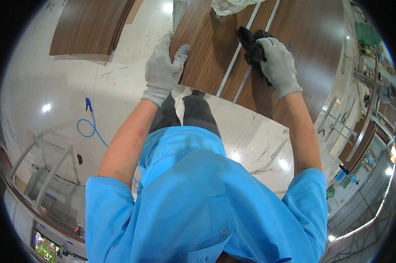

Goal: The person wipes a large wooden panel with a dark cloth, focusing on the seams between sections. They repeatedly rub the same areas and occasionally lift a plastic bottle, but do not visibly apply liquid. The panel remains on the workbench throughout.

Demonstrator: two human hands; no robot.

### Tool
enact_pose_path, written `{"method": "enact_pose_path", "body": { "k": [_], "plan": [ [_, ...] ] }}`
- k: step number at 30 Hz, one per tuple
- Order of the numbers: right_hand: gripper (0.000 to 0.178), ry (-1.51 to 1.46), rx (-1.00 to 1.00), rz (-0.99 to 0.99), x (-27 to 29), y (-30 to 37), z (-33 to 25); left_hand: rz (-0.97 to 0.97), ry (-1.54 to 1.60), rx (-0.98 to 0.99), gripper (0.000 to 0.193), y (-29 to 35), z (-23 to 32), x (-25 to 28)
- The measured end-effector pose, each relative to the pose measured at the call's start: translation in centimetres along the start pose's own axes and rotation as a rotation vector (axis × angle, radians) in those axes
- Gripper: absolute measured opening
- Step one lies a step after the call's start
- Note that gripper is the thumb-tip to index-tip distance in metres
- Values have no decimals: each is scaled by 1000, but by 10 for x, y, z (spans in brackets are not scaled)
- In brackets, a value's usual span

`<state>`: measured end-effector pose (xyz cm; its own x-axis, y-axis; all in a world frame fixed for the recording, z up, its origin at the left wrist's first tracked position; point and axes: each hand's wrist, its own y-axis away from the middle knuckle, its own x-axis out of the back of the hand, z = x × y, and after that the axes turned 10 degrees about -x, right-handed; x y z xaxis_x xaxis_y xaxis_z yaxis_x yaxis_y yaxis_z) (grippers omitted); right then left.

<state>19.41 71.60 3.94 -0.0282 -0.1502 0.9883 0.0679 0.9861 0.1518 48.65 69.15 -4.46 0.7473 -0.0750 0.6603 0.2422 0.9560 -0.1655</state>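
A brown wood-grain panel (209, 57) lies in front of me, with two pale narrow strips (233, 66) running along it. At its left edge is my left hand (163, 68) in a grey glove, the thumb over the top face and the fingers along the side, gripping the edge. My right hand (279, 63), gloved in grey too, is closed around a crumpled black cloth (252, 46). That cloth presses on the panel beside the strips. Clear plastic wrap (233, 6) sits at the panel's far end.
Stacked brown panels (86, 28) lie at the far left. On the pale floor rest a blue air gun (88, 104) with its coiled hose (86, 131) and a thin strip (114, 71). A metal frame (53, 175) stands lower left; racks and boards (360, 140) line the right.
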Motion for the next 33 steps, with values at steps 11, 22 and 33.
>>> {"method": "enact_pose_path", "body": {
  "k": [11,22,33],
  "plan": [
    [42,-57,3,-7,4,4,2,5,-37,1,57,0,-2,-1],
    [33,-36,-1,-4,-2,2,4,-1,-18,-4,54,0,-3,-1],
    [25,-1,45,28,-5,2,5,19,62,-5,51,0,-3,-2]
  ]
}}
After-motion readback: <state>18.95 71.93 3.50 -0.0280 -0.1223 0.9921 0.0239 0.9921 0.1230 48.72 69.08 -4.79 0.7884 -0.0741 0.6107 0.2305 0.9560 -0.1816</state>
